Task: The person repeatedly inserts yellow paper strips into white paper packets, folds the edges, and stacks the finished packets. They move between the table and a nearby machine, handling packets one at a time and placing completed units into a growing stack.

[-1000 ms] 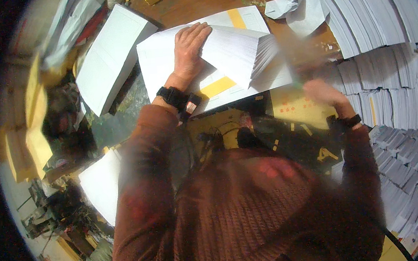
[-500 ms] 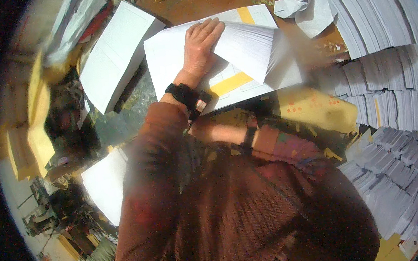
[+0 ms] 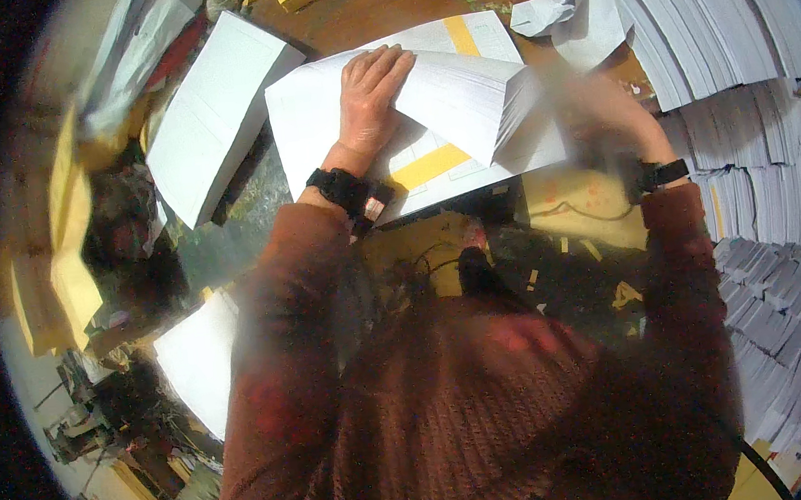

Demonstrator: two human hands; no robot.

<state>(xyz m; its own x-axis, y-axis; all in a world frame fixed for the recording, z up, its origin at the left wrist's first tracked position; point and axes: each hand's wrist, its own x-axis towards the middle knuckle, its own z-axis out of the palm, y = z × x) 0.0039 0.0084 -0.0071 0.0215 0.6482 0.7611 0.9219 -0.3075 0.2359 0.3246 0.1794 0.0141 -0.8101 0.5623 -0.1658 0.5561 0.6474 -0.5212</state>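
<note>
My left hand [image 3: 372,105] lies flat on a thick sheaf of white sheets [image 3: 468,92], its fingers stretched toward the far edge. The sheaf is bent over, and its edges fan out at the right. Beneath it lies more white paper [image 3: 521,154] with yellow strips [image 3: 431,164] across it. Beside the fanned edges is my right hand [image 3: 597,104], smeared by motion, so its fingers cannot be made out. Whether it touches the sheets is unclear.
A thick white paper stack [image 3: 217,109] stands at the left. Crumpled paper [image 3: 581,25] lies at the far right, next to tall piles of sheets [image 3: 714,23]. Yellow card [image 3: 578,206] and paper scraps lie nearer me. Folded yellow card [image 3: 73,260] stands at the far left.
My right hand has swung from near my body, below the left wrist, out to the right side of the fanned sheets. The left hand stays on the sheaf. The view has shifted slightly.
</note>
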